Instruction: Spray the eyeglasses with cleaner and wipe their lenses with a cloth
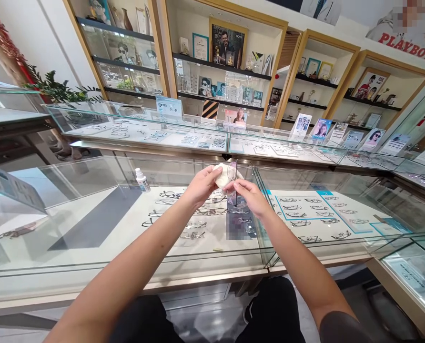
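Over the glass counter, my left hand is closed on a white cloth, its thumb lying on top. My right hand meets it from the other side, thumb and fingertips pinched on a pair of eyeglasses. Part of the eyeglasses lies against the cloth, and the fingers hide some of the frame. A small white bottle with a white cap stands to the left on the counter. Beneath my hands, rows of eyeglasses show through the glass top.
The glass display counter spans the front. More eyeglasses lie in the right-hand case. Behind runs a second glass case carrying upright cards. Wooden shelves line the wall. A sign panel leans at the left.
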### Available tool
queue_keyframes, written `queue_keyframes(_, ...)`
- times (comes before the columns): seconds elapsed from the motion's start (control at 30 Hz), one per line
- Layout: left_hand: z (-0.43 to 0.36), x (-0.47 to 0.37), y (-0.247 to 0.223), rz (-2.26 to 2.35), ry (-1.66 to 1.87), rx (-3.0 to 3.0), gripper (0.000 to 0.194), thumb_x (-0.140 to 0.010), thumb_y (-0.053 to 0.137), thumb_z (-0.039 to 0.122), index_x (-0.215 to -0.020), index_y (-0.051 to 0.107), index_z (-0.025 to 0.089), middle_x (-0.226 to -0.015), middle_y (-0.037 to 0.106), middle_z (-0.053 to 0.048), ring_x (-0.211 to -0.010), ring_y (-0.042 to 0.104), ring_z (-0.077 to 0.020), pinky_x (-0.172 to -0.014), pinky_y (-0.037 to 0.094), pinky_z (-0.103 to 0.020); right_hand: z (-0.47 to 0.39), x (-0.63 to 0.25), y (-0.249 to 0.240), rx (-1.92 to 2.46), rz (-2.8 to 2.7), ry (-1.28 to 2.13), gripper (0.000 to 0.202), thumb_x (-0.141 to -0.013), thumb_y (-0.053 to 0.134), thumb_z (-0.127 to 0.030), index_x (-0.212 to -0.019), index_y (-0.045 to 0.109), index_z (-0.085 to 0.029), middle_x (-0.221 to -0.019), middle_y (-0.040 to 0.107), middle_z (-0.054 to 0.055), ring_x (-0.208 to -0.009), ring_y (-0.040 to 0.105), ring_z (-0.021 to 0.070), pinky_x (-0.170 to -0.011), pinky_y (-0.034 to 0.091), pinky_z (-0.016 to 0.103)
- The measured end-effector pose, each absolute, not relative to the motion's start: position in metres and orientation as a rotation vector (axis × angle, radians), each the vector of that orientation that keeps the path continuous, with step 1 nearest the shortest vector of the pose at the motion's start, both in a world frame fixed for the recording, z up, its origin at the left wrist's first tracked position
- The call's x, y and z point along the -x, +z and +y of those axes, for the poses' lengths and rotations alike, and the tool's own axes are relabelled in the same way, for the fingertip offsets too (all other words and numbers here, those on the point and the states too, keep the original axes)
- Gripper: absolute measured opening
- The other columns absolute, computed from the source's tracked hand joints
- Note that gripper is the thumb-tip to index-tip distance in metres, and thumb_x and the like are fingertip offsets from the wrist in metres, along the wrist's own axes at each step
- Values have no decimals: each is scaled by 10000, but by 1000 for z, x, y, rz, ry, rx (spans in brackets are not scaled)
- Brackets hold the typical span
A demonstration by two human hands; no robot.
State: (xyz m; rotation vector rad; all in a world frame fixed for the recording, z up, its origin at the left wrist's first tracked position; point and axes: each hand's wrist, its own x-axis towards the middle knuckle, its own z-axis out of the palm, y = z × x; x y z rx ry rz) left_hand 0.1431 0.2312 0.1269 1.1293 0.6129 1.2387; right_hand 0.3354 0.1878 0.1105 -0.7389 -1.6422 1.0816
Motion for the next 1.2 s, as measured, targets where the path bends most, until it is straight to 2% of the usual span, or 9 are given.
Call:
queue_keyframes(0.17,249,-133,124,569,1339,-1280,562,-757,947,588,-848,557,194,-753,662,17,-672,604,-131,-663,474,-258,222,-324,108,690,-1574,1176,339,-1001,701,-572,-1023,832,-259,-1098,808,57,-1042,688,230,-892,501,340)
queue_keyframes(0.4,273,-126,109,670,1584,-1453,564,-796,897,650,-816,561,197,-718,564,33,-649,463,-111,-628,377,-238,258,-306,94,650,-1557,1256,380,-966,722,-607,-966,823,-240,-1025,806,41,-983,678,203,-892,488,314)
queue_keyframes(0.53,275,-121,101,667,1620,-1491,561,-802,892,657,-823,568,199,-730,576,21,-671,495,-126,-652,409,-250,264,-302,84,605,-1568,1289,356,-988,709,-565,-950,823,-229,-1013,805,45,-977,673,195,-925,476,315)
queue_keyframes(0.67,271,-117,94,692,1608,-1570,513,-929,749,692,-901,692,183,-821,628,-26,-749,547,-155,-702,447,-277,258,-304,76,601,-1575,1303,351,-1000,704,-557,-938,816,-230,-1001,806,51,-1002,684,208,-968,473,334)
queue_keyframes(0.73,268,-118,90,713,1617,-1571,492,-961,723,667,-908,716,177,-844,641,-36,-764,559,-156,-705,457,-277,255,-305,73,592,-1577,1316,351,-1002,705,-559,-934,813,-232,-978,804,50,-994,689,213,-980,475,346)
queue_keyframes(0.83,265,-123,86,690,1618,-1485,432,-884,855,576,-935,684,183,-850,660,-22,-715,565,-127,-652,461,-249,252,-305,69,563,-1599,1354,352,-1012,695,-559,-931,805,-235,-971,802,50,-990,694,217,-997,477,361)
queue_keyframes(0.97,265,-129,83,569,1572,-1265,592,-727,1001,468,-1023,553,219,-932,711,-7,-728,642,-117,-609,503,-214,252,-304,66,539,-1624,1384,368,-1008,696,-577,-919,788,-232,-965,799,53,-973,702,225,-1007,488,375)
queue_keyframes(1.1,265,-130,81,537,1389,-1166,613,-749,989,436,-1061,500,239,-914,709,29,-538,603,-96,-443,465,-216,252,-306,66,505,-1635,1396,355,-1020,695,-553,-903,777,-229,-949,792,47,-958,709,223,-1005,491,372)
queue_keyframes(1.2,263,-129,81,525,1394,-1152,555,-756,989,426,-980,525,219,-834,663,54,-480,564,-72,-415,459,-209,253,-307,65,506,-1632,1399,342,-1027,692,-540,-913,778,-229,-941,788,41,-975,711,223,-999,483,365)
